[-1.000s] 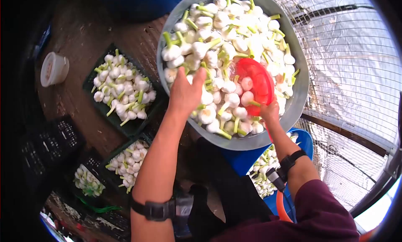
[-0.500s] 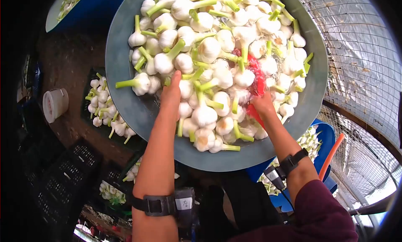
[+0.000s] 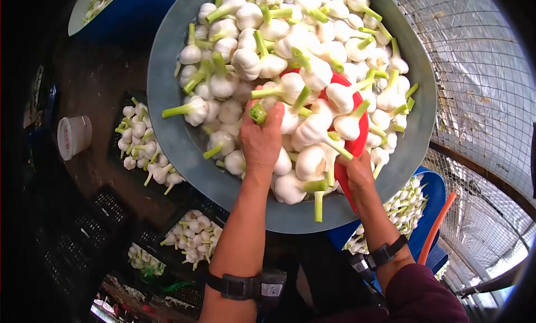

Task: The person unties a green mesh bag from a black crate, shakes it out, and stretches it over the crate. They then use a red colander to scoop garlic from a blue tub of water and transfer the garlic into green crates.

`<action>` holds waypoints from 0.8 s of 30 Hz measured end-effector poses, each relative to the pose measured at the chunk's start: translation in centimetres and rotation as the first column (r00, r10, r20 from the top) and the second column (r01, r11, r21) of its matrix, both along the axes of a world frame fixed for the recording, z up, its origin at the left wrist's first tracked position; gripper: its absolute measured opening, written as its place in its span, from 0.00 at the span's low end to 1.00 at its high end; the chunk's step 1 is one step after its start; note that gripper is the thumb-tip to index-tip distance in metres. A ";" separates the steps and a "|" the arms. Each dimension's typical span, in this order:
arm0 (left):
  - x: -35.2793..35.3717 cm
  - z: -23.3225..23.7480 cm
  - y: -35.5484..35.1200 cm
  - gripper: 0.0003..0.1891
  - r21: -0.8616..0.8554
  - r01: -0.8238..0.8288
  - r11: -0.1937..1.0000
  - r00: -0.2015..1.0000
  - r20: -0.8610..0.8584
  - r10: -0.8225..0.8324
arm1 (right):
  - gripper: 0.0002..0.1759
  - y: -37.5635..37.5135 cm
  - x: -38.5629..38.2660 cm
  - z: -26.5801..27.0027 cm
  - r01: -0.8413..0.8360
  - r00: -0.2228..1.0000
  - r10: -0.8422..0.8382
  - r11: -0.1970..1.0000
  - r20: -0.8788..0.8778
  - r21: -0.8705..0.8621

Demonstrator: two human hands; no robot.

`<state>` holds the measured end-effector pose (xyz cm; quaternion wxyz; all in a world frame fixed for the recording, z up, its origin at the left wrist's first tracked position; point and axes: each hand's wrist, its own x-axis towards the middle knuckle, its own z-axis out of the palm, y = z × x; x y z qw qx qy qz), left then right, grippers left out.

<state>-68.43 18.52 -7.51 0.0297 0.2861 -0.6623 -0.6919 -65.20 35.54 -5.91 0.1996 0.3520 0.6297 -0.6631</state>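
A large grey tub point(image 3: 178, 150) holds water and many white garlic bulbs point(image 3: 245, 63) with cut green stems. Near the middle, a red plastic scoop point(image 3: 362, 134) is heaped with bulbs; they cover most of it. My right hand point(image 3: 357, 169) is closed on the scoop's near right side, where a red strip runs down toward the tub's rim. My left hand point(image 3: 262, 136) is curled round a garlic bulb point(image 3: 287, 119) at the heap's left side. A stem end shows between thumb and fingers, and some fingertips are hidden.
Crates of garlic point(image 3: 192, 239) stand on the floor below left, near a white bucket point(image 3: 74, 137). A blue container point(image 3: 430, 200) with more garlic and an orange hose point(image 3: 435, 228) are at lower right. Wire mesh point(image 3: 469, 72) borders the right.
The red scoop has come up from among the bulbs, now loaded with garlic. My left hand has moved right and closed on a bulb; my right hand has shifted slightly toward me.
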 end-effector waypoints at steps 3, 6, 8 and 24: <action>-0.6 2.7 0.6 0.24 -0.113 0.009 0.994 0.998 -0.066 -0.017 | 0.18 1.3 1.6 0.8 -0.031 0.999 0.032 0.999 -0.022 0.044; -1.2 6.1 0.7 0.23 -0.219 0.033 0.975 0.998 -0.045 -0.044 | 0.19 0.8 2.2 2.7 0.026 0.989 -0.028 0.999 -0.145 -0.019; -1.4 8.2 0.3 0.23 -0.220 0.012 0.975 0.992 -0.116 -0.039 | 0.20 0.3 2.1 4.6 0.023 0.994 -0.026 0.999 -0.105 -0.031; 29.3 19.2 -11.3 0.25 -0.484 -0.654 0.582 0.756 -0.445 0.479 | 0.24 -11.9 18.8 15.2 -0.688 0.652 0.697 0.709 -0.299 0.152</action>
